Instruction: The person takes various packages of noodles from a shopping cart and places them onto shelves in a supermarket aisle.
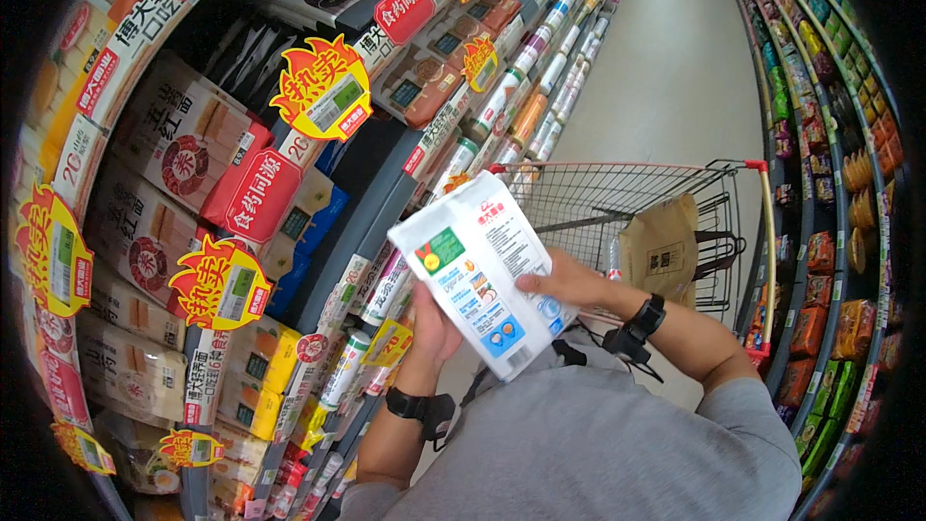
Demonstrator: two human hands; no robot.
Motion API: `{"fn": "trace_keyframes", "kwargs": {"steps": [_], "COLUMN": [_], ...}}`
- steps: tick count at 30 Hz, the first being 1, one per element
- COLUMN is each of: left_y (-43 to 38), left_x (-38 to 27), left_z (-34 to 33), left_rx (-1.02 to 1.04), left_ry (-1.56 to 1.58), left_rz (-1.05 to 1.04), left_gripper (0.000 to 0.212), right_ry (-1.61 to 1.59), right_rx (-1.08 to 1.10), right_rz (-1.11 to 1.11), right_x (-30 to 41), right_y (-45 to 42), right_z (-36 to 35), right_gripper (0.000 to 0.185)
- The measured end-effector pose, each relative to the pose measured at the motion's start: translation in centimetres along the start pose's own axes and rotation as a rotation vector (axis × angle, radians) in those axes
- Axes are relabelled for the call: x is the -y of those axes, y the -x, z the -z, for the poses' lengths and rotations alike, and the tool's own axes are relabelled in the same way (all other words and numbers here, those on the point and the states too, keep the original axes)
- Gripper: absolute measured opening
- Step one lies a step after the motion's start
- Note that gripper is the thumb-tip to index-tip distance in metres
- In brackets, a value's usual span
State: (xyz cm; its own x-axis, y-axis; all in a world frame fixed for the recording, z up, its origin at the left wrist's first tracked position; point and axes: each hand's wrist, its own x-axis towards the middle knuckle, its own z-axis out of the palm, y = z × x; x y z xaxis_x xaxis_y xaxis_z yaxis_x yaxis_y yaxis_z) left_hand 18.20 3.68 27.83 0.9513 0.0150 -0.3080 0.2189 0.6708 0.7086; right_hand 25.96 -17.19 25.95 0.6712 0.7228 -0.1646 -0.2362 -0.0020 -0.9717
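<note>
Both hands hold a white, block-shaped packet (pixel 483 278) in front of my chest. Its printed side, with writing, a green patch and blue pictures, faces up toward me. My left hand (pixel 434 325) grips the packet's left edge, its fingers hidden beneath. My right hand (pixel 568 281) clasps the right edge, with the thumb lying on the printed face. Just past the packet stands a wire shopping cart (pixel 579 195) with red corner pieces. A brown paper bag (pixel 660 250) with dark handles is inside it.
On my left, a shelf unit (pixel 347 231) carries packaged noodles (pixel 184 134) and flame-shaped price tags (pixel 323 89). Rolled noodle packs (pixel 346 369) lie on its lower levels. Another shelf (pixel 817 253) of colourful packets runs along the right. The pale aisle floor (pixel 658 65) stretches ahead between them.
</note>
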Motion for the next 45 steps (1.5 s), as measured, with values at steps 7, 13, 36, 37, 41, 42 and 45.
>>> {"fn": "trace_keyframes", "kwargs": {"steps": [7,13,36,37,41,42,45], "left_y": [1.6,2.3,-9.6,-11.1,-16.8,-17.6,-19.9], "left_x": [2.3,3.2,3.2,3.0,5.8,6.3,7.7], "left_z": [2.0,1.1,-2.6,-2.9,-0.1,-1.0,-1.5], "left_rx": [-0.032,-0.106,-0.147,-0.113,0.095,0.143,0.224], "left_ry": [-0.088,-0.166,-0.766,-0.801,-1.065,-1.090,-1.396], "left_rz": [0.038,0.017,-0.224,-0.221,-0.170,-0.136,-0.302], "left_gripper": [0.052,0.057,0.042,0.040,0.037,0.035,0.034], "right_ry": [0.452,0.578,0.561,0.643,0.720,0.670,0.571], "right_rx": [0.103,0.188,0.060,0.000,-0.110,-0.143,-0.241], "right_rz": [0.101,0.099,0.258,0.311,0.250,0.213,0.131], "right_x": [4.6,4.9,1.0,-0.3,-7.1,-8.8,-11.3], "right_y": [-1.9,-3.4,-6.1,-6.3,-6.2,-5.9,-4.9], "right_z": [2.9,4.3,14.4,15.4,17.6,18.1,18.2], "right_gripper": [0.051,0.055,0.047,0.045,0.041,0.039,0.030]}}
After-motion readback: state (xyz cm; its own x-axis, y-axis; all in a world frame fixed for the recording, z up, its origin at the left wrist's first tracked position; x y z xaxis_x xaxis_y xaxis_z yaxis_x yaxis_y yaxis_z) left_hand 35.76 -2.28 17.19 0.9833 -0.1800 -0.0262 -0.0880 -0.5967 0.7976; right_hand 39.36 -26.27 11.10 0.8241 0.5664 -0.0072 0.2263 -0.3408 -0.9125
